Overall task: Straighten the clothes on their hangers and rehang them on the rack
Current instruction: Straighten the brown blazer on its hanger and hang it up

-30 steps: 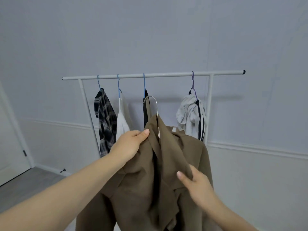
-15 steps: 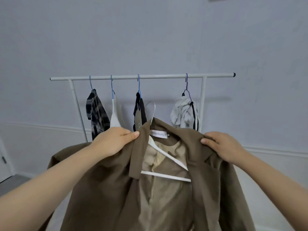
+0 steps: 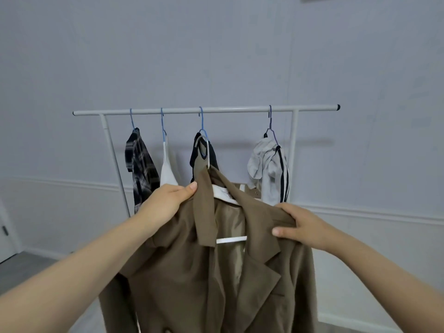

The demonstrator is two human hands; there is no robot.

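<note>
A brown blazer hangs on a white hanger with a metal hook, held up in front of the white rack. My left hand grips the blazer's left shoulder by the collar. My right hand clutches the right shoulder and lapel. The hanger's hook rises in front of a dark garment on the rack and is not on the rail. On blue hangers the rail also carries a plaid shirt, a white top and a grey striped garment.
The rail has a free gap between the dark garment and the grey one. Pale walls stand behind the rack, and a door shows at the far left edge. Grey floor lies below left.
The blazer was turned to face me, opened to show the hanger, and its left sleeve dropped. My right hand moved from the lower lapel up to the right shoulder.
</note>
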